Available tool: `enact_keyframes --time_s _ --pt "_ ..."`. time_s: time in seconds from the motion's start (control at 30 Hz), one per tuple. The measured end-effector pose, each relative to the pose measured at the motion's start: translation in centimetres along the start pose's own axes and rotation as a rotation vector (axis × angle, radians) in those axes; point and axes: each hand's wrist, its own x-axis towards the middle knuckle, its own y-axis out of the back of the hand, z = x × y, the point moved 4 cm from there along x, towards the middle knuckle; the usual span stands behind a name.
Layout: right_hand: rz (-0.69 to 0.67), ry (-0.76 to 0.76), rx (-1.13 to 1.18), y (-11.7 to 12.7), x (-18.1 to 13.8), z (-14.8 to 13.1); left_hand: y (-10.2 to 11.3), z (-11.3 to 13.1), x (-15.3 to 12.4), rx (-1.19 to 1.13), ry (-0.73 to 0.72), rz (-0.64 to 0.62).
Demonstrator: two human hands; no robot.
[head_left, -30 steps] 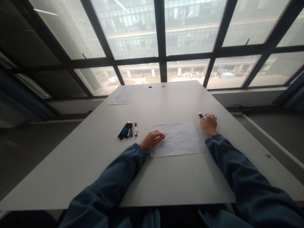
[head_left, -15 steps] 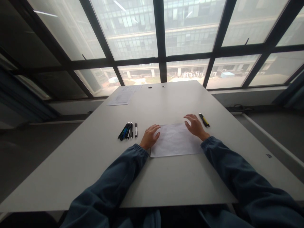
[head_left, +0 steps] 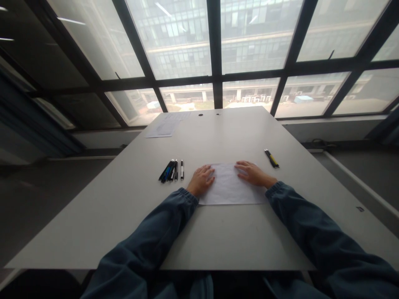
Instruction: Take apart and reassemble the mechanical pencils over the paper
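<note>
A white sheet of paper lies flat on the pale grey table in front of me. My left hand rests flat on the sheet's left edge, fingers stretched out. My right hand lies flat on the sheet's upper right part, fingers spread and empty. A black and yellow pen lies on the table just right of my right hand, apart from it. Both arms wear dark blue sleeves.
Several pens lie in a row left of the sheet. More papers sit at the far left of the table. Two small round holes mark the far edge. Large windows with dark frames stand behind the table.
My right hand let go of the black and yellow pen at the right, moved left and settled flat on the sheet. My left hand flattened on the sheet's left edge.
</note>
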Motion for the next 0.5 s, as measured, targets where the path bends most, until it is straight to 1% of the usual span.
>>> enact_keyframes --time_s 0.23,0.5 --pt "-0.002 0.017 0.043 -0.15 0.03 0.45 0.6 0.46 0.12 0.05 0.015 -0.025" --pt "0.056 0.011 0.111 -0.28 -0.03 0.6 0.67 0.45 0.13 0.05 0.033 -0.033"
